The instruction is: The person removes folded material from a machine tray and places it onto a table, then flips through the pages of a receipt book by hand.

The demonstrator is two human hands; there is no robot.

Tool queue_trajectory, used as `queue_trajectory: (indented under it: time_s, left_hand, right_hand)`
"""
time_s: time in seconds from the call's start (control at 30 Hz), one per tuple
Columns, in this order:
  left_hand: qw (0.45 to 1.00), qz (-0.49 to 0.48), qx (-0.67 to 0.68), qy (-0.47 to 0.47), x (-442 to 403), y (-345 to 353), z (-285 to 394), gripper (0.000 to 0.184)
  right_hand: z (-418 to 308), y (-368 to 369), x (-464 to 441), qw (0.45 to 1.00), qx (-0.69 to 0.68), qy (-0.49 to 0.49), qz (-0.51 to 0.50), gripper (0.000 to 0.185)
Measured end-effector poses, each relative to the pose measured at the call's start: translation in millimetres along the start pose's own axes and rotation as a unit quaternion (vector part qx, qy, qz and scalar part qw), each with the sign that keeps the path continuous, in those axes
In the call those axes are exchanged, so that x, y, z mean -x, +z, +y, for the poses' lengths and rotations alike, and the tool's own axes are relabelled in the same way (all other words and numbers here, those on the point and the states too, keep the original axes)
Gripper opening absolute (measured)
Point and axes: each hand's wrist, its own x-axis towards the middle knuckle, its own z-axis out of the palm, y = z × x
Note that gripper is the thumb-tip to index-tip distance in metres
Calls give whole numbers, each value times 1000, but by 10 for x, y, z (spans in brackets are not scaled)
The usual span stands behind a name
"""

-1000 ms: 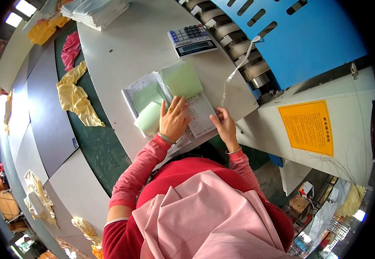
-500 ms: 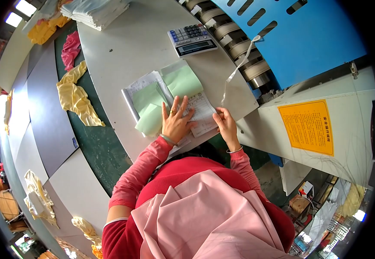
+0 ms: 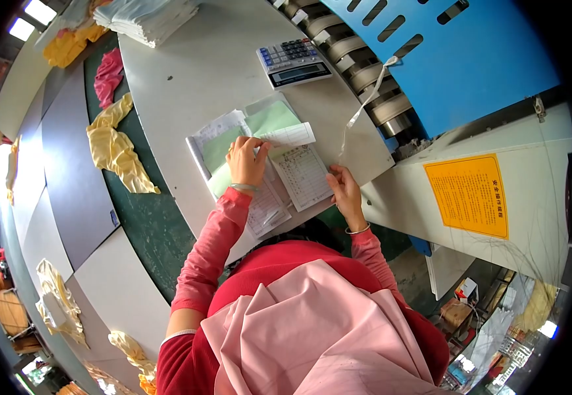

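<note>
Two hands: the left hand (image 3: 247, 160) bends over one open pad of white and green printed forms (image 3: 302, 176), its grip unclear; the right hand (image 3: 346, 191) is loosely open beside it. The pad lies at the worktop's (image 3: 187, 85) near edge, one grey calculator with blue and black keys (image 3: 293, 62) by the right edge.

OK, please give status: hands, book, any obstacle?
Left hand at curled page, grip unclear. Right hand at book's edge. Book open on table. Calculator apart, not blocking.
</note>
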Motion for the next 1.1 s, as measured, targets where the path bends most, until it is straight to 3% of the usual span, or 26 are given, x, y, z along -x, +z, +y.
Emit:
queue_trajectory:
  time_s: [0.1, 0.3, 0.4, 0.5, 0.6, 0.93, 1.03, 1.1]
  left_hand:
    - [998, -15, -37, -43, -45, 35, 16, 15]
    - [985, 140, -82, 63, -18, -56, 178, 18]
    - [968, -89, -76, 224, 216, -46, 55, 40]
    - [963, -147, -84, 209, 418, -198, 451, 66]
    - [951, -196, -136, 196, 532, -134, 406, 84]
    - [948, -140, -153, 242, 523, 14, 287, 48]
    - [975, -119, -116, 144, 383, 46, 147, 44]
    - [987, 50, -114, 99, 176, 11, 174, 32]
  right_hand:
    - [27, 4, -5, 1000, -3, -10, 1, 49]
    - [26, 6, -6, 1000, -11, -13, 3, 47]
    - [-9, 1, -8, 1000, 7, 0, 1, 46]
    - [9, 16, -22, 999, -34, 13, 3, 45]
    - [-4, 8, -21, 1000, -25, 15, 2, 43]
    - [-49, 4, -2, 1000, -16, 5, 9, 41]
    - [-12, -7, -13, 1000, -18, 2, 9, 41]
    - [-20, -18, -7, 1000, -12, 9, 0, 42]
